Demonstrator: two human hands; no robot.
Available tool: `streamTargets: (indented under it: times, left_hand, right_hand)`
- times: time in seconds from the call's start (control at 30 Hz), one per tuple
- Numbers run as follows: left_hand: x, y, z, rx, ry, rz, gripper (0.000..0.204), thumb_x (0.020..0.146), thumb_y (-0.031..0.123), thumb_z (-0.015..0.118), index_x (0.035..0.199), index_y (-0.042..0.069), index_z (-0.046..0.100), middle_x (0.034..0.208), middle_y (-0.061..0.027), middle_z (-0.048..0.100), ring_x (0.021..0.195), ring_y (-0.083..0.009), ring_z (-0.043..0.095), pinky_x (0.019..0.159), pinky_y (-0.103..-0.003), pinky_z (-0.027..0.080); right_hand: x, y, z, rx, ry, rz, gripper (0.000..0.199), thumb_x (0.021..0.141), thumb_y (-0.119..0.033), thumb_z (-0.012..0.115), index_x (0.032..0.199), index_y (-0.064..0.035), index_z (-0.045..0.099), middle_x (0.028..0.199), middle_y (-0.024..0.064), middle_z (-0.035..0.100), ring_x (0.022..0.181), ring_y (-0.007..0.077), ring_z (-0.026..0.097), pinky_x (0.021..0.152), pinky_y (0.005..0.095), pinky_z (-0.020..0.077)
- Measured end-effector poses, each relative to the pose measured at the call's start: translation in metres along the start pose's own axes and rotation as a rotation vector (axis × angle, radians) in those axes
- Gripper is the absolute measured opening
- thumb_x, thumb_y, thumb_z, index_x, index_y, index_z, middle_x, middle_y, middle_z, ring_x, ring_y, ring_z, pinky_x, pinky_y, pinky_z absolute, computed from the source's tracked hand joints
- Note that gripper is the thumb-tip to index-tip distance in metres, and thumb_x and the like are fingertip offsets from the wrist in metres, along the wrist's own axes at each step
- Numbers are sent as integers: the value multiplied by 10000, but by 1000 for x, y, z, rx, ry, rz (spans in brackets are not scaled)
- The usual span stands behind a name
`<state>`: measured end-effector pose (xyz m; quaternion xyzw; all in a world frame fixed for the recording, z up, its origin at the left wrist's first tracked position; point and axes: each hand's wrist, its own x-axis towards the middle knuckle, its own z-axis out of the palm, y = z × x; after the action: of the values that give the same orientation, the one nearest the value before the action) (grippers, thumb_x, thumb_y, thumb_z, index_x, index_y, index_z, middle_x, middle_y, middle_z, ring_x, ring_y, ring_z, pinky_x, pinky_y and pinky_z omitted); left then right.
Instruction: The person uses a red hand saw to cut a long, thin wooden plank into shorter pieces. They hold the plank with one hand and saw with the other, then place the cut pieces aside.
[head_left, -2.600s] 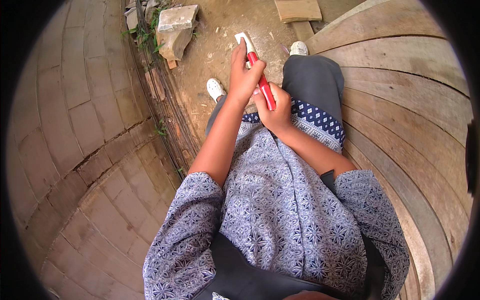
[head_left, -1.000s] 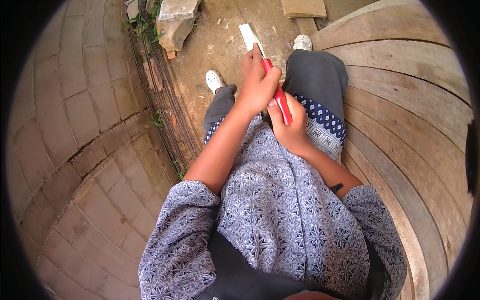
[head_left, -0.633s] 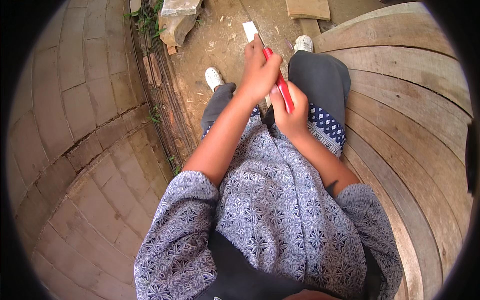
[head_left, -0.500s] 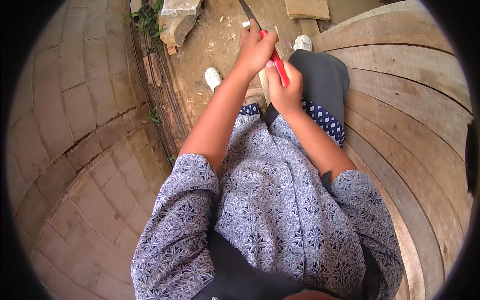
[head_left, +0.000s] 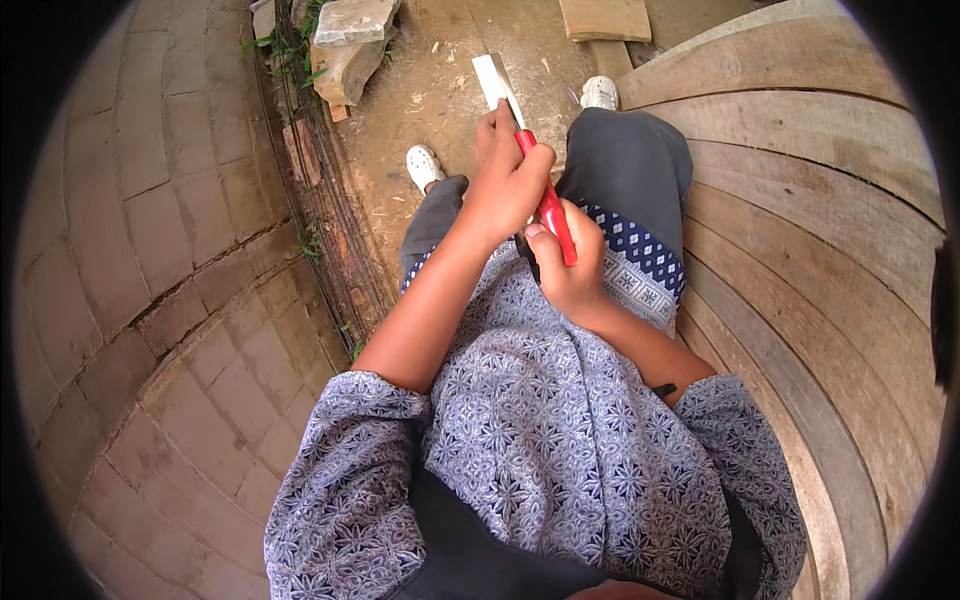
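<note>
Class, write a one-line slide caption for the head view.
Seated on wooden planks, both hands grip a red-handled knife against a pale wood strip.

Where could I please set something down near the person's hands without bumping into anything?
The wooden planks beside the right knee lie bare. The dirt ground between the stone blocks and the feet is partly open. The lap is crowded: left hand and right hand grip the red-handled tool.

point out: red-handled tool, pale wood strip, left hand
red-handled tool (head_left: 553,215), head view, middle of red handle
pale wood strip (head_left: 491,77), head view, flat face near far end
left hand (head_left: 508,175), head view, back of hand
</note>
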<state>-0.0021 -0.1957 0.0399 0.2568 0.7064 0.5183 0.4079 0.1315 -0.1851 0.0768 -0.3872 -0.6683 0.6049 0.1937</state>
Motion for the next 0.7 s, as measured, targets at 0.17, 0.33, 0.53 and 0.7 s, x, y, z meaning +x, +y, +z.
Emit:
streamTargets:
  times: [0.17, 0.33, 0.53, 0.7]
  left_hand:
    - [-1, 13, 5, 82, 29, 7, 793, 872, 277, 526, 1427, -209, 234, 1402, -352, 336, 1312, -468, 375, 1127, -436, 304]
    - [4, 32, 0, 101, 105, 100, 789, 870, 283, 526, 1420, -208, 246, 1429, -384, 298, 1342, -498, 337, 1134, -465, 294]
    - [19, 23, -1, 86, 39, 34, 798, 873, 310, 517, 1419, -209, 254, 1438, -393, 292, 1353, -508, 329, 1144, -447, 290]
    - [25, 15, 0, 55, 64, 0, 812, 874, 334, 513, 1430, -199, 256, 1450, -378, 292, 1366, -491, 326, 1152, -435, 282]
  right_hand:
    - [1, -15, -1, 37, 46, 37, 116, 857, -75, 618, 788, -14, 547, 611, 16, 523, 554, 74, 469, 501, 284, 377]
    - [9, -8, -10, -82, 57, -124, 144, 866, -80, 669, 839, -28, 538, 664, 20, 554, 583, 61, 503, 528, 256, 409]
    - [21, -18, 5, 136, 147, -102, 503, 909, -61, 659, 1305, 8, 356, 871, 105, 648, 759, 100, 624, 661, 227, 492]
    - [29, -14, 4, 58, 40, -64, 676, 883, 2, 583, 1492, 59, 295, 1053, 168, 676, 901, 106, 641, 785, 239, 505]
